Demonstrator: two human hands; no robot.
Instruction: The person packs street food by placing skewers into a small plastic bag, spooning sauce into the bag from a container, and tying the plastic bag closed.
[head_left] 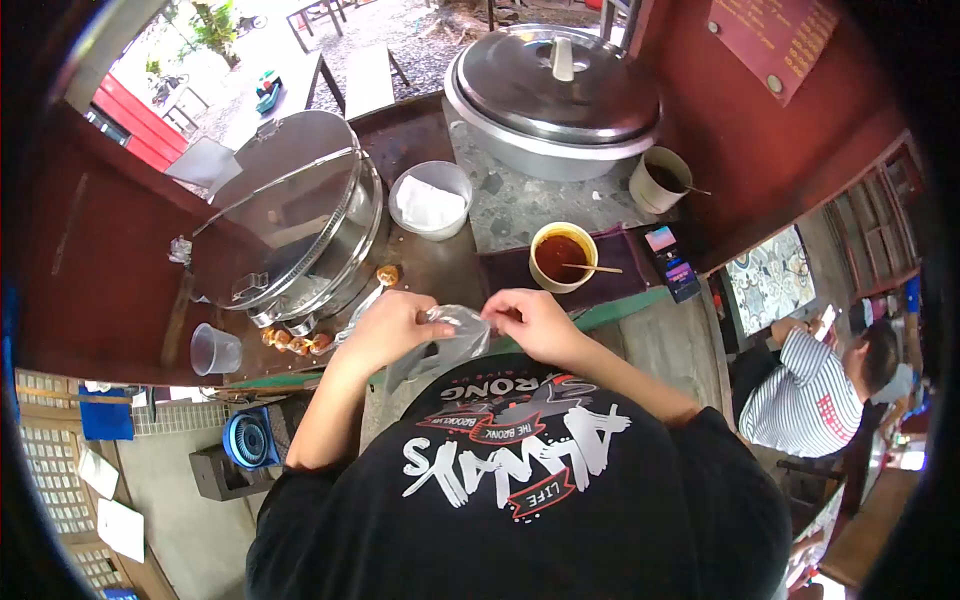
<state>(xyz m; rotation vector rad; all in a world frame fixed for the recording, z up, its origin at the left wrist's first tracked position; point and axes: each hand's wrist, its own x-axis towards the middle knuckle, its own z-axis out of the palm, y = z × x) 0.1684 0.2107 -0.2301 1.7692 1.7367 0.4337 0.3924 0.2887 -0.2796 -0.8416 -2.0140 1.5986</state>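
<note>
At the left, a blue fan (250, 438) is standing low over a grey floor, while a clear cup (215, 350) is sitting near the edge of the dark counter (440, 280). Skewered balls (295, 343) are lying beside a big steel vessel (320, 245), and a white bowl (465, 190) is holding white paper. A lidded pot (560, 110) is resting on a speckled slab; nearer, a tub (560, 288) of red sauce is standing on dark cloth. Farther right, a person (810, 400) in stripes is sitting near a patterned table (770, 280). The plastic bag (460, 340) is hanging at the counter's near edge, looking thin, clear, crumpled and glossy, though its contents, if any, are hard to make out. The left hand (405, 325) is gripping one side; the right hand (530, 318) is pinching the other.
</note>
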